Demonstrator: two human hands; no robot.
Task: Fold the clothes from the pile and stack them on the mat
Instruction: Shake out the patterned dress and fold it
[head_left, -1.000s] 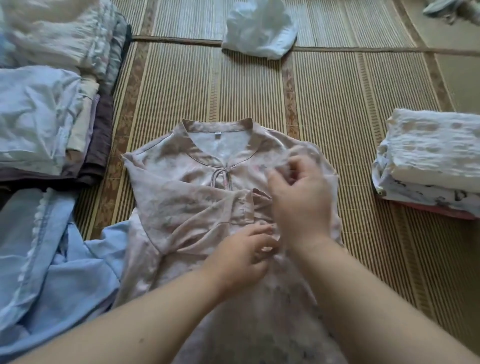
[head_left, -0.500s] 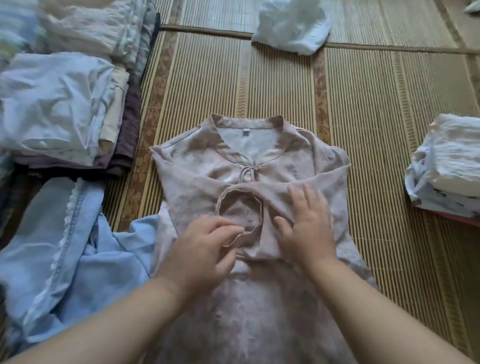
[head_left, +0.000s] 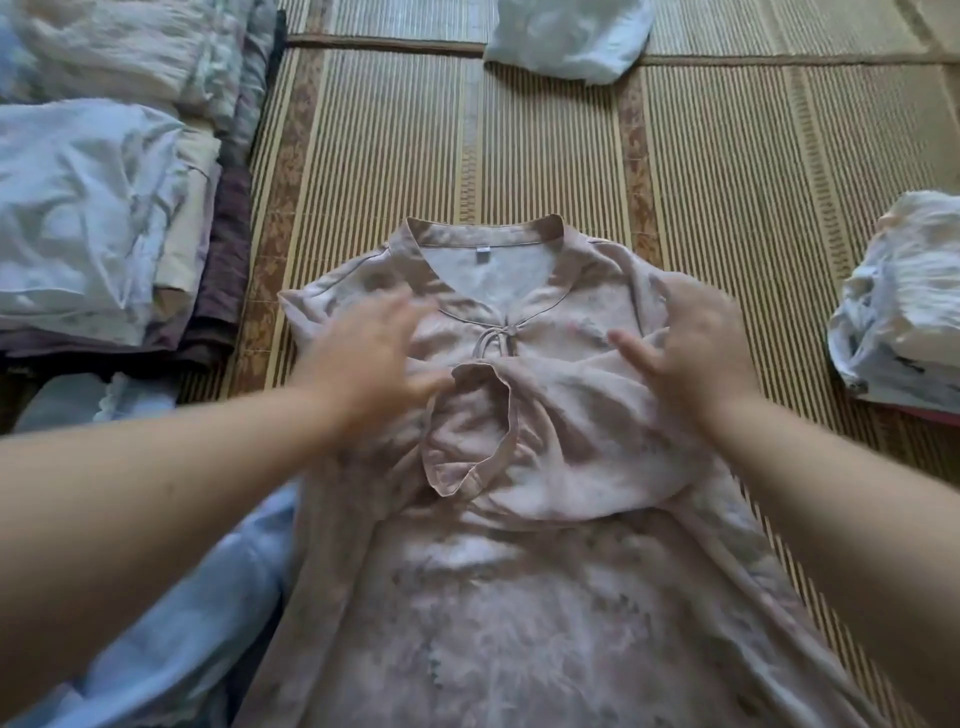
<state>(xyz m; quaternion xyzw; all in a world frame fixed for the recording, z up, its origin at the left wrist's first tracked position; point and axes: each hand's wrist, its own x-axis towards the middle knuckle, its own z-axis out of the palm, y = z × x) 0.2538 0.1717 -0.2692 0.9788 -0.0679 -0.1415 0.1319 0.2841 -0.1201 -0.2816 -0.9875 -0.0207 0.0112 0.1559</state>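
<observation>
A pale pink patterned dress (head_left: 519, 597) lies flat on the woven mat (head_left: 545, 156), collar away from me, both sleeves folded across its chest. My left hand (head_left: 371, 364) rests spread on the dress's left shoulder, fingers apart and blurred. Over the right shoulder my right hand (head_left: 691, 348) lies flat, fingers apart, pressing the folded sleeve. A stack of folded white clothes (head_left: 904, 306) sits on the mat at the right edge.
A pile of light blue, cream and dark purple clothes (head_left: 104, 208) fills the left side. A light blue garment (head_left: 171, 623) lies beside the dress at lower left. A white crumpled cloth (head_left: 566, 36) lies at the far end.
Both sleeves got folded across the chest. My hands then moved apart from the centre of the dress out to its two shoulders. The view has shifted closer.
</observation>
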